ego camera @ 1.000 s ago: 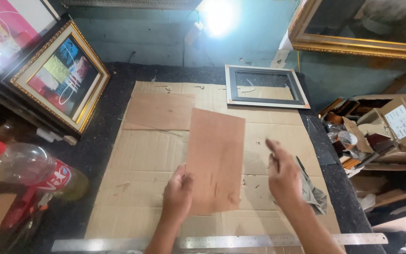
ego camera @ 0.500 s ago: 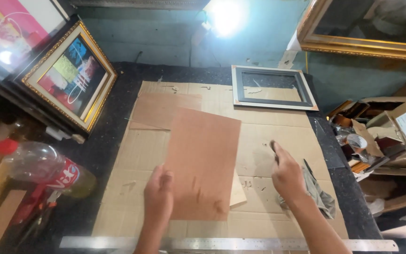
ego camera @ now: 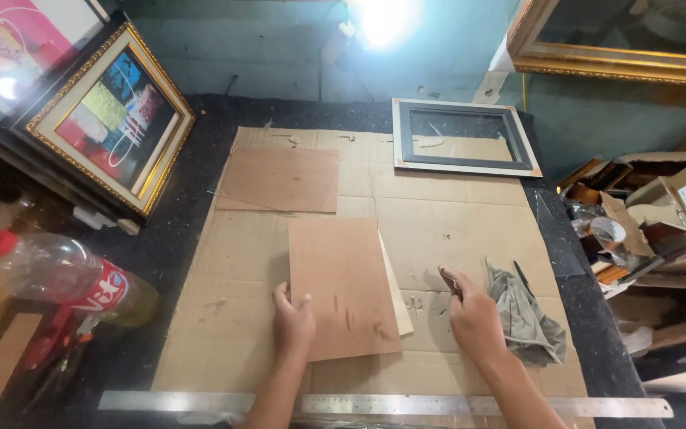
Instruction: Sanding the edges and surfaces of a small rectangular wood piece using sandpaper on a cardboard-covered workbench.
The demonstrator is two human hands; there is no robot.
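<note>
Two bare hands over a dark worktable [ego camera: 168,238] covered by a big flattened cardboard sheet [ego camera: 454,230]. Gold-framed picture [ego camera: 109,119] leans at the table's left edge, another gold frame [ego camera: 621,40] at upper right. A brown board [ego camera: 279,179] lies flat on the cardboard's upper left. Grey empty frame [ego camera: 464,137] lies flat at the far right of the cardboard. The brown board panel [ego camera: 341,286] sits mid-cardboard, flat, on top of a paler sheet [ego camera: 395,294] that peeks out along its right edge. Long steel ruler [ego camera: 406,406] runs along the near edge, below both hands. Plastic bottle with red cap [ego camera: 65,278] lies on its side, left, off the cardboard. Grey rag [ego camera: 526,314] crumpled just right of the right hand. Open boxes [ego camera: 660,206] of clutter sit beside the table, far right.

Left hand [ego camera: 293,322] rests on the panel's lower left corner, fingers spread over the edge, pressing rather than clamped. Right hand [ego camera: 474,318] lies on the cardboard, apart from the panel, fingers loosely curled; something small and dark at the fingertips, cannot tell whether it is pinched.
</note>
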